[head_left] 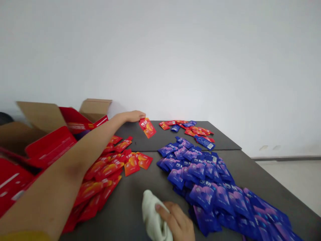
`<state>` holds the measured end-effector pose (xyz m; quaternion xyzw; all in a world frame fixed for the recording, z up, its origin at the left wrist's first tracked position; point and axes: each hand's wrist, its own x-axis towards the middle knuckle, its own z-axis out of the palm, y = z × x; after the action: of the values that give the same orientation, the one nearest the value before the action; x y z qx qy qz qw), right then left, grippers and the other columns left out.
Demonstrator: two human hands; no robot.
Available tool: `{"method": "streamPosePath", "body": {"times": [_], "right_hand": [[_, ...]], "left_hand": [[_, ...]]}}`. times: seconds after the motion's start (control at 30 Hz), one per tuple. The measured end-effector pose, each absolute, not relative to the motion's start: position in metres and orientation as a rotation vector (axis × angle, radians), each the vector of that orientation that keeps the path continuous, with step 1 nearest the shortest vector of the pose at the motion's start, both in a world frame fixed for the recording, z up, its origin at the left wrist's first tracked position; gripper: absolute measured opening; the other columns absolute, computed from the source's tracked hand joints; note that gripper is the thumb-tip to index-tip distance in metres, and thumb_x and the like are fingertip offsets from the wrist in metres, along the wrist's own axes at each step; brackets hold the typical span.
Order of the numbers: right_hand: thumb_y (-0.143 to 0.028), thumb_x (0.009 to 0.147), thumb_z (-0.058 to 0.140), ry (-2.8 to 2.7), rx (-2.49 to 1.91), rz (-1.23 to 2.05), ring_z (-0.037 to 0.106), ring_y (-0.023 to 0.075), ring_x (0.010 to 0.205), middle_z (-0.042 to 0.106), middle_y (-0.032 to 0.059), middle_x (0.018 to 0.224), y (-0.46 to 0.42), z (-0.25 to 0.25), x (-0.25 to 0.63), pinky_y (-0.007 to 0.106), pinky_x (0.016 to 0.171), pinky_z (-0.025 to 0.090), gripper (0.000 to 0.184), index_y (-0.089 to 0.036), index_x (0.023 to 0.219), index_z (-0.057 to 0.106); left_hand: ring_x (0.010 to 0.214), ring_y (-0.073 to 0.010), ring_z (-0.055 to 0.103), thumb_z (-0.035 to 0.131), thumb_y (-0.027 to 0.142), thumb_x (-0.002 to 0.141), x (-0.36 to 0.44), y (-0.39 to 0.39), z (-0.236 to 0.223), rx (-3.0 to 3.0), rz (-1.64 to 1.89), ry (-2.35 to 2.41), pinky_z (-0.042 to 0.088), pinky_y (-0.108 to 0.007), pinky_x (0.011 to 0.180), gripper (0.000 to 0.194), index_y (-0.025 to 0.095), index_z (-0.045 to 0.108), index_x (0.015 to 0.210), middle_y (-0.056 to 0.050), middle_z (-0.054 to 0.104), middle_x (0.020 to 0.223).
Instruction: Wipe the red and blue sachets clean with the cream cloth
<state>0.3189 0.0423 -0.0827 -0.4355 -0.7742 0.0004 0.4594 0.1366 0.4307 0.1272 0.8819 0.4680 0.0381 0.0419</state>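
Observation:
My left hand [136, 115] reaches out over the far part of the dark table. Pinched in its fingers is a red sachet [147, 128] with an orange fruit print, held by one end above the surface. Close to me at the bottom, my right hand [177, 221] is closed around a whitish cloth [153, 214]. Beneath my left forearm spreads a pile of red sachets [110, 169]. To the right of my right hand lies a long heap of blue-purple sachets [200, 179].
Open red cardboard boxes [51, 147] with brown flaps stand along the left. At the table's far end is a mixed group of red and blue sachets [197, 131]. A seam crosses the dark table [142, 150]. Behind it rises a white wall [175, 60].

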Motion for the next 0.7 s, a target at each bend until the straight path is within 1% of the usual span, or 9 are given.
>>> {"method": "streamPosePath", "body": {"times": [0.07, 0.17, 0.27, 0.37, 0.47, 0.53, 0.6, 0.67, 0.7], "right_hand": [[-0.040, 0.095, 0.038, -1.898, -1.015, 0.058, 0.062, 0.0238, 0.102, 0.061, 0.0104, 0.112, 0.040, -0.075, 0.324, 0.031, 0.078, 0.053, 0.045, -0.025, 0.138, 0.043], [-0.028, 0.093, 0.039, -1.798, -1.053, 0.125, 0.059, 0.0233, 0.106, 0.059, 0.0099, 0.116, 0.033, -0.063, 0.330, 0.032, 0.084, 0.051, 0.042, -0.025, 0.134, 0.047], [-0.021, 0.092, 0.039, -1.612, -1.062, 0.156, 0.060, 0.0210, 0.104, 0.061, 0.0073, 0.114, 0.021, -0.055, 0.331, 0.032, 0.085, 0.050, 0.037, -0.025, 0.126, 0.053], [-0.021, 0.093, 0.042, -1.595, -1.053, 0.167, 0.057, 0.0214, 0.112, 0.059, 0.0069, 0.122, 0.004, -0.048, 0.333, 0.034, 0.093, 0.048, 0.039, -0.025, 0.131, 0.050], [-0.027, 0.095, 0.044, -1.657, -1.162, 0.230, 0.047, 0.0241, 0.126, 0.050, 0.0081, 0.137, -0.009, -0.041, 0.338, 0.038, 0.104, 0.041, 0.046, -0.023, 0.141, 0.042], [-0.032, 0.096, 0.044, -1.640, -1.265, 0.304, 0.042, 0.0251, 0.131, 0.046, 0.0074, 0.141, -0.012, -0.036, 0.342, 0.040, 0.108, 0.037, 0.047, -0.023, 0.142, 0.042], [-0.036, 0.096, 0.042, -1.581, -1.348, 0.365, 0.038, 0.0249, 0.134, 0.043, 0.0061, 0.144, -0.010, -0.030, 0.343, 0.041, 0.110, 0.033, 0.049, -0.024, 0.144, 0.039], [-0.037, 0.096, 0.040, -1.534, -1.382, 0.398, 0.033, 0.0239, 0.137, 0.038, 0.0052, 0.147, -0.005, -0.025, 0.343, 0.043, 0.113, 0.028, 0.053, -0.024, 0.147, 0.032], [-0.037, 0.096, 0.040, -1.520, -1.386, 0.411, 0.031, 0.0234, 0.138, 0.035, 0.0051, 0.149, -0.002, -0.023, 0.342, 0.043, 0.114, 0.026, 0.055, -0.024, 0.148, 0.030]], "left_hand": [[0.073, -0.0128, 0.054, 0.049, 0.031, 0.087, 0.142, 0.387, 0.147, 2.705, -0.022, 1.023, 0.040, -0.019, 0.073, 0.025, 0.014, 0.063, 0.075, -0.002, 0.066, 0.079], [0.067, -0.0114, 0.052, 0.057, 0.036, 0.082, 0.150, 0.313, 0.160, 2.515, -0.208, 0.639, 0.040, -0.018, 0.068, 0.025, 0.015, 0.065, 0.072, 0.001, 0.063, 0.070], [0.070, -0.0125, 0.056, 0.064, 0.035, 0.078, 0.152, 0.256, 0.149, 2.342, -0.311, 0.458, 0.042, -0.017, 0.068, 0.021, 0.015, 0.069, 0.075, 0.001, 0.066, 0.072], [0.069, -0.0120, 0.058, 0.061, 0.025, 0.080, 0.150, 0.226, 0.117, 2.381, -0.398, 0.374, 0.042, -0.017, 0.065, 0.014, 0.015, 0.071, 0.078, -0.001, 0.069, 0.074], [0.065, -0.0115, 0.059, 0.058, 0.014, 0.078, 0.147, 0.215, 0.080, 2.594, -0.422, 0.441, 0.041, -0.019, 0.061, 0.014, 0.016, 0.072, 0.078, -0.001, 0.071, 0.074], [0.070, -0.0138, 0.061, 0.059, 0.013, 0.077, 0.144, 0.212, 0.061, 2.771, -0.339, 0.580, 0.042, -0.021, 0.063, 0.015, 0.019, 0.072, 0.081, -0.002, 0.072, 0.078], [0.086, -0.0188, 0.061, 0.059, 0.019, 0.079, 0.139, 0.208, 0.048, 2.966, -0.162, 0.747, 0.045, -0.026, 0.073, 0.015, 0.020, 0.072, 0.086, -0.004, 0.072, 0.087], [0.100, -0.0231, 0.057, 0.054, 0.021, 0.083, 0.133, 0.193, 0.038, 3.079, 0.078, 0.975, 0.044, -0.033, 0.085, 0.020, 0.019, 0.070, 0.095, -0.008, 0.070, 0.097], [0.105, -0.0241, 0.055, 0.050, 0.020, 0.085, 0.130, 0.180, 0.031, 3.082, 0.194, 1.098, 0.043, -0.036, 0.090, 0.025, 0.017, 0.069, 0.101, -0.010, 0.069, 0.103]]}}
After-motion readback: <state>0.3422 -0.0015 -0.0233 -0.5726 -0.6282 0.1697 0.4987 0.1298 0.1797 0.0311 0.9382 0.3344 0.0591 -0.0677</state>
